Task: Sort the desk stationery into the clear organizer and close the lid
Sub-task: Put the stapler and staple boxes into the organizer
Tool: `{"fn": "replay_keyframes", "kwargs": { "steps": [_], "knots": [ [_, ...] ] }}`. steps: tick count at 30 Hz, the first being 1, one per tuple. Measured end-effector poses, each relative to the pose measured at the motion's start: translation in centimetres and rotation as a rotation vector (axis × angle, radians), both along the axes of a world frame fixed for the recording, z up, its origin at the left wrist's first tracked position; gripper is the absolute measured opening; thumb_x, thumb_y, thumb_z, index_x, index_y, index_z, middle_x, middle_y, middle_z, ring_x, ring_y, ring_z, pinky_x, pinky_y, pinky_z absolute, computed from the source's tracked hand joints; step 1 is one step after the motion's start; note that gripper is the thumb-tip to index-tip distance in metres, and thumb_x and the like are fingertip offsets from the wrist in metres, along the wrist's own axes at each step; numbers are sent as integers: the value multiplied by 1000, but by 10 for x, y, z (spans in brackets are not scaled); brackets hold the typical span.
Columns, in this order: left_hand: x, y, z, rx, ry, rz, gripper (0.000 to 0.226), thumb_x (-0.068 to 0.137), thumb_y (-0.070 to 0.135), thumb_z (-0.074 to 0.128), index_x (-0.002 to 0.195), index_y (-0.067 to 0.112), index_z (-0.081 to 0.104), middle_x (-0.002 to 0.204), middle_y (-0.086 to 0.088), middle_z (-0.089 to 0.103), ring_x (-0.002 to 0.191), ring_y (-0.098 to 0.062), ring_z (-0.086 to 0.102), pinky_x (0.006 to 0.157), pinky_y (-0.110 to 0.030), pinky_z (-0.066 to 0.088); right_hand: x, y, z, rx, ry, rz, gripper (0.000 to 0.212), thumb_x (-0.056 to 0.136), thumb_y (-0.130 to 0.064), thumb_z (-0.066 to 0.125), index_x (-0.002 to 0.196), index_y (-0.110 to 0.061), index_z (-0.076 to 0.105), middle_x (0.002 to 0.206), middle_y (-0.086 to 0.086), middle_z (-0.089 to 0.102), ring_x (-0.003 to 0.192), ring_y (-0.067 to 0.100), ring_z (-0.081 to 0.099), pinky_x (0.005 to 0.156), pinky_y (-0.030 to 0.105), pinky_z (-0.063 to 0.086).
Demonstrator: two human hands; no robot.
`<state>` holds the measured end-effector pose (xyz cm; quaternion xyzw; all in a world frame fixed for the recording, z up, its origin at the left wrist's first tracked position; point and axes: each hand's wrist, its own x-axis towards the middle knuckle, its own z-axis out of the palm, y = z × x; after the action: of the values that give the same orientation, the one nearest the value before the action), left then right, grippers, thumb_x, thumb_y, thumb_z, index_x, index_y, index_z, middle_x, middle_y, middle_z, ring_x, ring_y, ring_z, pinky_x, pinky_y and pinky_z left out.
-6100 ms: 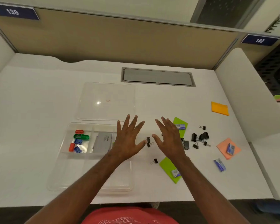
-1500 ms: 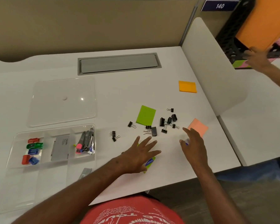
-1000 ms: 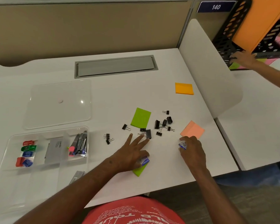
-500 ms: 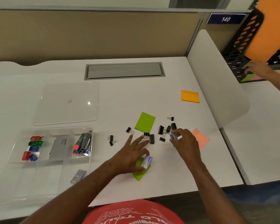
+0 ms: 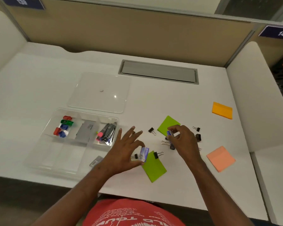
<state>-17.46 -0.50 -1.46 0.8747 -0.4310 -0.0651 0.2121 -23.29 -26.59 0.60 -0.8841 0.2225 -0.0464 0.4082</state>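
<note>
My left hand (image 5: 124,150) pinches a small blue staple box (image 5: 144,154) between thumb and finger, above the near green sticky pad (image 5: 154,168). My right hand (image 5: 184,141) grips another blue staple box (image 5: 170,133) over the black binder clips (image 5: 198,137) beside the far green pad (image 5: 167,124). The clear organizer (image 5: 44,160) sits at the left with coloured clips (image 5: 64,127), a grey box (image 5: 87,130) and markers (image 5: 107,132) in its far compartments. Its clear lid (image 5: 100,92) lies flat behind it.
An orange sticky pad (image 5: 222,110) and a salmon pad (image 5: 220,158) lie to the right. A grey cable hatch (image 5: 158,71) is set into the desk at the back. White dividers (image 5: 258,95) bound the desk's sides. A small grey box (image 5: 96,161) rests in the organizer's near right part.
The view swung left. My left hand lifted its staple box off the near green pad. My right hand carried its box left, over the binder clips.
</note>
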Motion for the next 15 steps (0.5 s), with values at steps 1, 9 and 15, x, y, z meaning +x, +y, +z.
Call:
{"fn": "replay_keyframes", "kwargs": {
  "steps": [1, 9, 15],
  "knots": [
    [1, 10, 1, 7, -8, 34, 53, 77, 61, 68, 121, 33, 58, 162, 7, 27, 154, -18, 0, 121, -61, 6, 5, 6, 2, 9, 2, 20, 23, 81, -21, 77, 101, -31, 69, 101, -10, 66, 70, -2, 61, 63, 20, 42],
    [4, 86, 3, 131, -58, 281, 58, 73, 63, 72, 123, 36, 56, 164, 5, 21, 154, -19, 1, 121, -62, 6, 34, 74, 10, 68, -31, 213, 21, 82, -22, 77, 102, -26, 72, 98, -9, 66, 76, 2, 63, 73, 27, 51],
    [-4, 114, 2, 244, -58, 427, 61, 75, 61, 74, 125, 32, 56, 164, -1, 22, 154, -27, 3, 120, -64, 3, 46, 125, 15, 62, -5, 416, 27, 81, -25, 76, 108, -27, 71, 100, -11, 64, 84, 5, 61, 78, 24, 49]
  ]
}}
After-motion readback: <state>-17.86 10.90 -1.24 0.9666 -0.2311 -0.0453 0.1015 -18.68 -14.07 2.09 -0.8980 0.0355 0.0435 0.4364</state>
